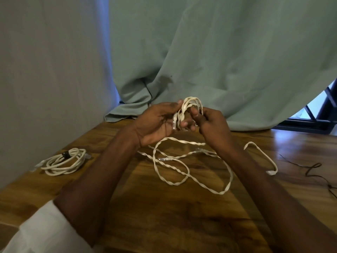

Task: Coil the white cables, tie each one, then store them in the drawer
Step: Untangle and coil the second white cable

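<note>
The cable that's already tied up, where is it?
The tied coil lies on the wooden table, far left in the head view, beside the grey wall and left of the left forearm.

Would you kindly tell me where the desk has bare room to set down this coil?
Bare wood between the tied coil and left forearm, and along the near edge. Crowded centre-right: loose cable, thin black wire.

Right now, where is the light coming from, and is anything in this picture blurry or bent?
Head view: daylight enters at the window on the right and glares off the wooden table; the wide lens bows the edges; the coiled cable on the left looks soft.
</note>
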Action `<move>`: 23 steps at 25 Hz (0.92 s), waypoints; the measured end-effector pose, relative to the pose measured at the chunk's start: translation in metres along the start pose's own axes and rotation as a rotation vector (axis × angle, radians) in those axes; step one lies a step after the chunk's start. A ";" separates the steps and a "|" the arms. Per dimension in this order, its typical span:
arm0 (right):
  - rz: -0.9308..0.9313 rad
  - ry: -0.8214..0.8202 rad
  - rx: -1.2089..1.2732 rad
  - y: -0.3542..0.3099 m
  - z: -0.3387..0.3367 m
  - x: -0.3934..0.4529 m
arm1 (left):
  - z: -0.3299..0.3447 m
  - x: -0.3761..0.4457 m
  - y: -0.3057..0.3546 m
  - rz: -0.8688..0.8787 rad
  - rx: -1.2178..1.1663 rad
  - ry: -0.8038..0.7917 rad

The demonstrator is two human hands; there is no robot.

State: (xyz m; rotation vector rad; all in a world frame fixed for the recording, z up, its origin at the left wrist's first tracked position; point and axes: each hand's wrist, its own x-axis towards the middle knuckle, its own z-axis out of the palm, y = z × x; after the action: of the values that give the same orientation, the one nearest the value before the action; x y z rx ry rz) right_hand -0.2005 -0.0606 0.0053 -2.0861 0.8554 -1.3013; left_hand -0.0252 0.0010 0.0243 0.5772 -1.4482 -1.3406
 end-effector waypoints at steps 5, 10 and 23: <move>-0.017 0.013 -0.238 0.003 0.001 0.002 | 0.002 0.001 -0.003 0.015 0.226 0.104; -0.056 -0.149 0.081 -0.006 -0.011 -0.002 | -0.001 0.002 -0.011 0.085 0.231 0.215; -0.079 -0.257 0.130 -0.005 -0.022 -0.004 | 0.003 0.007 -0.009 0.012 -0.188 0.106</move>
State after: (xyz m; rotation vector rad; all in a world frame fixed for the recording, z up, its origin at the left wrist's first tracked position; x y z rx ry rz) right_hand -0.2207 -0.0565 0.0156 -2.1425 0.5680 -1.0668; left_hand -0.0329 -0.0066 0.0185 0.5079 -1.2230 -1.3974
